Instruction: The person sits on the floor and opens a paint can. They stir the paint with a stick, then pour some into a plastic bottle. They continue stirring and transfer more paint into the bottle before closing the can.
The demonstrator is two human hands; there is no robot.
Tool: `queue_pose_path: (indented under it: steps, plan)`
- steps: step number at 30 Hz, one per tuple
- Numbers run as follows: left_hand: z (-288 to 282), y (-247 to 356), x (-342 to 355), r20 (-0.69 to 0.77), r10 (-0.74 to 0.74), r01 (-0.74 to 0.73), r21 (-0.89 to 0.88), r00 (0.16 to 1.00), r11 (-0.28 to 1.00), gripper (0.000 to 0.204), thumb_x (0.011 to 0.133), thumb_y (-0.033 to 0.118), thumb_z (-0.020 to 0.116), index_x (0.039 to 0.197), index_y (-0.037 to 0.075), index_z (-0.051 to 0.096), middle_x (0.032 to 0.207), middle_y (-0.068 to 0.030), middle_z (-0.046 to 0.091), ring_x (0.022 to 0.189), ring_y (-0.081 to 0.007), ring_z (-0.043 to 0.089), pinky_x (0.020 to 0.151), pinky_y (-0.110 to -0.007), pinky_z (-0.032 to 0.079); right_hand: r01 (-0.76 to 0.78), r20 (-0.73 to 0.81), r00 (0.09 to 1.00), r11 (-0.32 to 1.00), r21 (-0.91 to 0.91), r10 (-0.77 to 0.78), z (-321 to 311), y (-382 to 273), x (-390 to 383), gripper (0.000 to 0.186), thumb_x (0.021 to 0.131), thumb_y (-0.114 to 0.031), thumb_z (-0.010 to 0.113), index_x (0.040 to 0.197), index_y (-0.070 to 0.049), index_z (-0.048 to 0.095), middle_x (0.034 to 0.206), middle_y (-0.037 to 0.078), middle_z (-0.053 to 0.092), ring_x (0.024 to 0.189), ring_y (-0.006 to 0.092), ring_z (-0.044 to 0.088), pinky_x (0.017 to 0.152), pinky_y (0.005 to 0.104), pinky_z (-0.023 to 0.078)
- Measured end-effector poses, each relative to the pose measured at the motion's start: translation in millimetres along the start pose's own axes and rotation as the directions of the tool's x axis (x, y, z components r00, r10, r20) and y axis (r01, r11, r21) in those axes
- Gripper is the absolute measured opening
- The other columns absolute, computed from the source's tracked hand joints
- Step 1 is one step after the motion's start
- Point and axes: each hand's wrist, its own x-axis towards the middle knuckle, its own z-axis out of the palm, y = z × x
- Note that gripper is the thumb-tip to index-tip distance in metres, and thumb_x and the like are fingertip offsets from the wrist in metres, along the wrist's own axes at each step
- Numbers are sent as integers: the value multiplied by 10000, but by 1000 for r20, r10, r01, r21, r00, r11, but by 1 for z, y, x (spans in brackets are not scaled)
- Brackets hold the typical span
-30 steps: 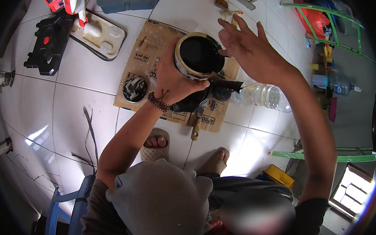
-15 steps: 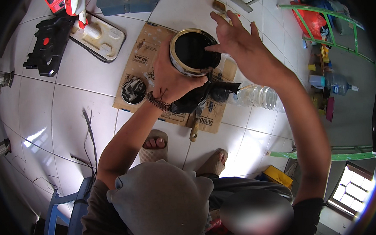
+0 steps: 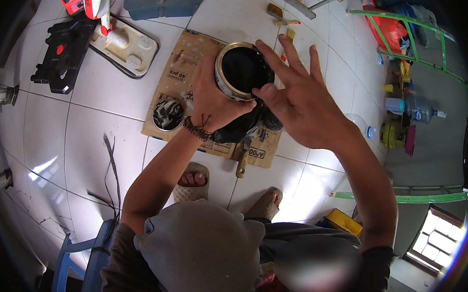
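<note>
My left hand (image 3: 211, 99) is wrapped round the lower left side of a round metal paint can (image 3: 227, 89) with dark, glossy paint inside. The can is tipped so that its opening shows. At its right side is my right hand (image 3: 306, 102), fingers spread apart, with the thumb tip at the lower right rim; whether it touches cannot be made out. A paint-smeared lid (image 3: 167, 114) lies on the flattened cardboard (image 3: 175, 70), left of my left wrist. Below the can are a black plastic bag (image 3: 234, 129) and a scraper (image 3: 242, 166) with a wooden handle.
Two brushes, one dark (image 3: 274, 11) and one yellow-bristled (image 3: 290, 34), lie beyond the can. Toward the far left are a black plastic case (image 3: 65, 58), a beige tray (image 3: 136, 45) and a blue-grey toolbox (image 3: 167, 5). Green metal frames (image 3: 414, 196) and a water bottle (image 3: 421, 109) stand right.
My right hand has moved down and nearer me; its finger no longer reaches over the can's opening. The can has shifted slightly right and down in my left hand. The brushes show more.
</note>
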Motion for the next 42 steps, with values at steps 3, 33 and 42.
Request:
queue_pose_path:
  steps: [3, 33, 42]
  plan:
    - [-4, -1, -1, -10, 12, -11, 50, 1000, 999, 986, 473, 190, 924, 1320, 42, 442, 1186, -173, 602, 1110, -390, 590, 956, -477, 486, -96, -54, 993, 987, 127, 103, -10, 13, -1, 669, 1062, -524, 256, 1153, -37, 707, 1593, 152, 309, 1517, 377, 112, 1203, 615, 6]
    - [3, 4, -6, -47, -23, 23, -8, 999, 1000, 978, 485, 172, 917, 1330, 66, 438, 1207, -165, 589, 1136, -378, 581, 962, -472, 495, -43, -203, 979, 993, -112, 19, 28, 45, 28, 588, 1074, -478, 284, 1137, -123, 749, 1614, 119, 260, 1518, 363, 109, 1183, 654, 24]
    - [6, -1, -8, -69, -44, 47, 37, 997, 998, 964, 479, 172, 928, 1309, 38, 456, 1203, -157, 594, 1135, -358, 582, 966, -461, 493, -101, -72, 993, 993, -60, 96, 25, 39, 20, 675, 1072, -491, 275, 1016, -33, 768, 1599, 142, 283, 1525, 351, 88, 1202, 623, 9]
